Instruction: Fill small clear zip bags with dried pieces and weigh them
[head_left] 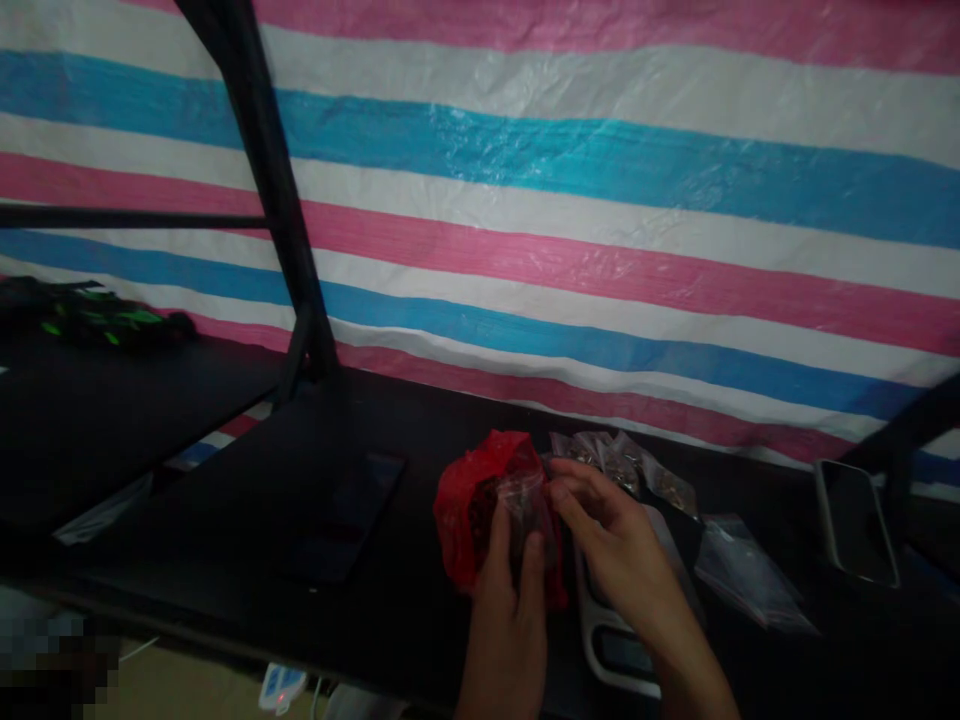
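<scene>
My left hand (510, 590) grips a small clear zip bag (525, 497) between thumb and fingers, with the bag's mouth upward. Close to the right of that bag is my right hand (611, 530); its thumb and fingertips are pinched together, and what they hold is hidden. Behind and below the zip bag lies an open red plastic bag (457, 515) with small dark pieces inside. A digital scale (596, 640) sits partly under my right hand and forearm. Just beyond the right hand are several filled zip bags (670, 487) containing small shiny parts.
Flat zip bags (750, 575) lie right of the scale, near a phone (856, 522) propped at the far right. A dark flat device (352, 515) rests left of the red bag. A black metal post (277, 190) rises at left; a striped sheet (562, 250) hangs behind.
</scene>
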